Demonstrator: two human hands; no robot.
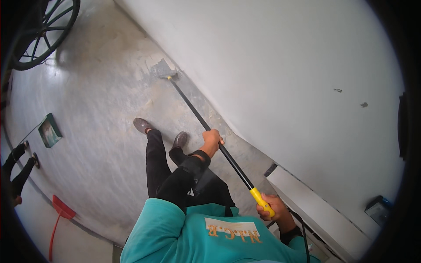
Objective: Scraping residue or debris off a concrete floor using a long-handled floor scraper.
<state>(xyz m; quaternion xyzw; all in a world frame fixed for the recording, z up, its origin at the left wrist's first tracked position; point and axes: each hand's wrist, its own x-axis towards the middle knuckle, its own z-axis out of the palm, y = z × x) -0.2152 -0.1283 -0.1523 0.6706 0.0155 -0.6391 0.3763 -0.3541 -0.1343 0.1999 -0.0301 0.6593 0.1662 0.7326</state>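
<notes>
I hold a long black pole (pixel 197 114) with a yellow grip (pixel 262 201) at its near end. My left hand (pixel 211 141) is wrapped around the middle of the pole. My right hand (pixel 272 208) closes on the yellow grip. At the far end a flat grey scraper blade (pixel 163 69) rests on the grey concrete floor (pixel 101 109), close to the foot of the white wall (pixel 280 74). Pale scraped patches lie on the floor around the blade. My two feet in dark shoes (pixel 142 125) stand left of the pole.
A black spoked wheel (pixel 41 33) stands at the top left. A small green-framed board (pixel 49 130) lies on the floor at left, near another person's dark-clad legs (pixel 17 168). A red broom (pixel 61 210) lies at lower left. A white ledge (pixel 315 206) runs along the wall at right.
</notes>
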